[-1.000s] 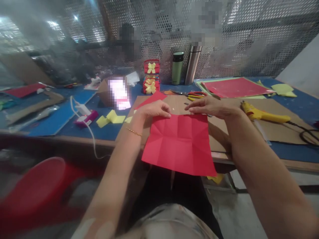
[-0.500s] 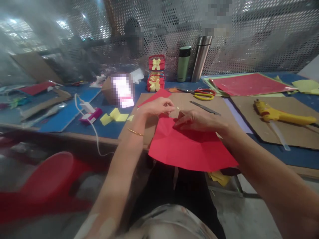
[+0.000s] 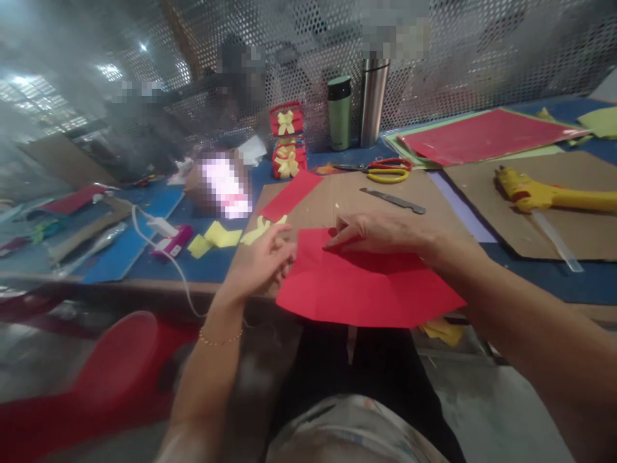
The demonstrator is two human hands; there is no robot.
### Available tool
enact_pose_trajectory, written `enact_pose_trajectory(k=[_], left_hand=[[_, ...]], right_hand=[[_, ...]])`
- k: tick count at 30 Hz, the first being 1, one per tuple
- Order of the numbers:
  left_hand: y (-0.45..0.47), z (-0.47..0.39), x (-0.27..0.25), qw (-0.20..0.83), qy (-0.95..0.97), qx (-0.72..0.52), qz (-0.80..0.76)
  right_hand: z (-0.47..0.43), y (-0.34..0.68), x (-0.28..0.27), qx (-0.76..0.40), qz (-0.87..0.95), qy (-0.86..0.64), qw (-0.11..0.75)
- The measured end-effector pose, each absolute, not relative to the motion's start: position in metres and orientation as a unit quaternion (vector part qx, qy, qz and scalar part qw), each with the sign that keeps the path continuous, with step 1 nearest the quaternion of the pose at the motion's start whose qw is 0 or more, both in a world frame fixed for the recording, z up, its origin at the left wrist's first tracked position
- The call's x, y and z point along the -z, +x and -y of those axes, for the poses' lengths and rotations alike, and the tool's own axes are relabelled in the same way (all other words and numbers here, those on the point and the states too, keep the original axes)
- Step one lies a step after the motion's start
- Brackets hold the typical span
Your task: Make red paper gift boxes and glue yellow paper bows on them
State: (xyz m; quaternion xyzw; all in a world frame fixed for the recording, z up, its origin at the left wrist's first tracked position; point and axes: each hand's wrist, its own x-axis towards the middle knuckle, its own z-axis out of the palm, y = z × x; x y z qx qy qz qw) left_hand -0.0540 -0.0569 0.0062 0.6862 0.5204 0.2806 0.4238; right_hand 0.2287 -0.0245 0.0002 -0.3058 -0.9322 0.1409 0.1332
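A large sheet of creased red paper (image 3: pixel 357 289) hangs over the table's front edge above my lap. My right hand (image 3: pixel 371 235) pinches its upper edge between thumb and fingers. My left hand (image 3: pixel 267 260) is closed, fingers curled at the sheet's left edge; whether they grip the paper is hidden. Under and beyond the sheet lies a cardboard mat (image 3: pixel 332 199). On the mat are a red paper strip (image 3: pixel 292 195), yellow paper pieces (image 3: pixel 263 229), a grey blade (image 3: pixel 393 200) and scissors with red and yellow handles (image 3: pixel 388 175).
On the right, a yellow glue gun (image 3: pixel 540 193) rests on another cardboard piece (image 3: pixel 477 193). Red sheets (image 3: pixel 491 138) lie behind it. A green tumbler (image 3: pixel 340 116), a steel flask (image 3: pixel 375 103) and small red boxes with yellow bows (image 3: pixel 288 138) stand behind. Left are a lit phone (image 3: pixel 225 183) and purple power adapter (image 3: pixel 173 243).
My left hand has moved left and down from the top of the red sheet to its left edge, uncovering the red strip and yellow pieces. My right hand keeps its pinch. The view has shifted slightly.
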Motion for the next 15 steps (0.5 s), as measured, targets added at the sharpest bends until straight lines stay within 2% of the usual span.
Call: enact_pose_trajectory(k=[4,9,15], left_hand=[[-0.059,0.079,-0.010,0.321,0.765,-0.266,-0.492],[-0.068,0.109,-0.009,0.250,0.833,-0.266,-0.415],[-0.059,0.121,0.016,0.166,0.831,-0.301,-0.437]], right_hand=[[0.025,0.229,0.003,-0.158,0.930,-0.300,0.138],[0.022,0.230,0.007,-0.178,0.926,-0.299,0.148],[0.024,0.227,0.008,-0.225,0.915,-0.283,0.180]])
